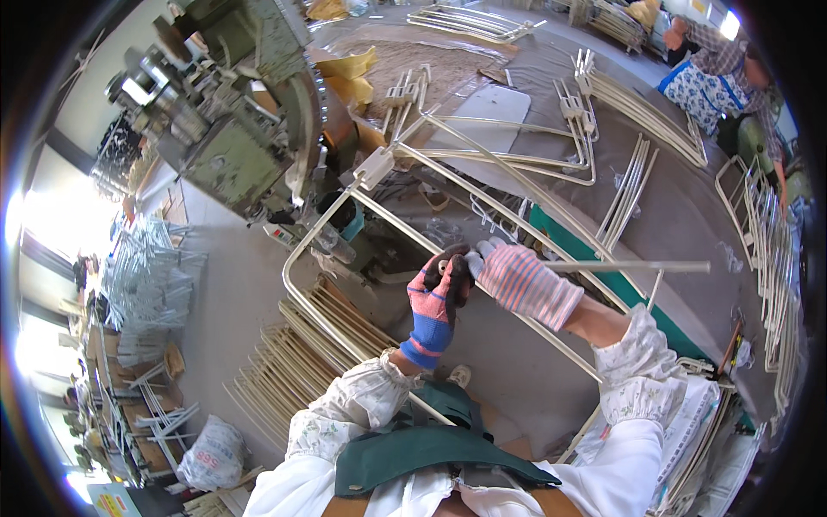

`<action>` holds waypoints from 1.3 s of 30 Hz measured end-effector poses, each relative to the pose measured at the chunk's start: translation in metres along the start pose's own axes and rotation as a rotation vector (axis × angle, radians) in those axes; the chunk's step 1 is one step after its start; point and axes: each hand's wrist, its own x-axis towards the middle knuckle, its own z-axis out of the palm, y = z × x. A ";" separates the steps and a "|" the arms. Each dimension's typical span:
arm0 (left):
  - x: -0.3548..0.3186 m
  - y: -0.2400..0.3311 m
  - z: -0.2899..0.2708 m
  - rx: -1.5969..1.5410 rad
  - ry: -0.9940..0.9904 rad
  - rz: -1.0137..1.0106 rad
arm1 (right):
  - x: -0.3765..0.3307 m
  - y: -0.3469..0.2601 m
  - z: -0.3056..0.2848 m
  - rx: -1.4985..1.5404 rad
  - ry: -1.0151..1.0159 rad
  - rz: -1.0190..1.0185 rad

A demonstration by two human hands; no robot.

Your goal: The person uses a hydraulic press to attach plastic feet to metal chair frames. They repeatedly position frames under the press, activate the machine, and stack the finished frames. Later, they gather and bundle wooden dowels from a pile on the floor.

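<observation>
A large cream metal tube frame (401, 222) with rounded corners lies across in front of me, a pale block-shaped fitting (374, 168) on its far left corner. My left hand (437, 297), in a pink and blue glove with dark fingers, is closed around the frame's near tube. A small round end shows by its thumb, too small to name. My right hand (527, 280), in a striped glove, is closed with its fingertips against the left hand's. From behind its wrist a straight grey metal rod (637, 267) sticks out to the right; its grip is partly hidden.
A green machine (233, 129) stands at the far left. Similar frames (642, 116) lie on the brown-covered table (680, 220). Many cream tubes (289, 370) are stacked at the lower left, near a white sack (214, 452). Another person (719, 82) works at the far right.
</observation>
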 end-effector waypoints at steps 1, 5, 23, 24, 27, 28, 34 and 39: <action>-0.003 0.002 -0.007 0.036 0.026 -0.021 | -0.004 -0.005 -0.002 0.074 0.009 0.029; 0.016 0.051 -0.064 0.146 0.382 0.025 | -0.056 -0.009 -0.008 0.592 -0.369 0.276; 0.091 0.061 -0.211 0.064 0.294 -0.245 | -0.019 -0.104 0.049 1.247 -0.136 0.712; 0.095 0.060 -0.213 0.092 0.263 -0.183 | -0.020 -0.107 0.049 1.284 -0.118 0.743; 0.097 0.057 -0.204 0.216 0.192 -0.333 | -0.018 -0.101 0.044 1.004 -0.356 0.721; 0.098 0.021 -0.228 0.199 0.031 -0.079 | -0.010 -0.107 0.040 1.076 -0.363 0.681; 0.073 0.046 -0.196 0.179 -0.188 -0.759 | -0.131 -0.086 0.038 0.757 0.143 0.800; 0.073 0.051 -0.186 0.185 -0.318 -0.775 | -0.360 -0.133 0.012 0.095 -0.120 1.793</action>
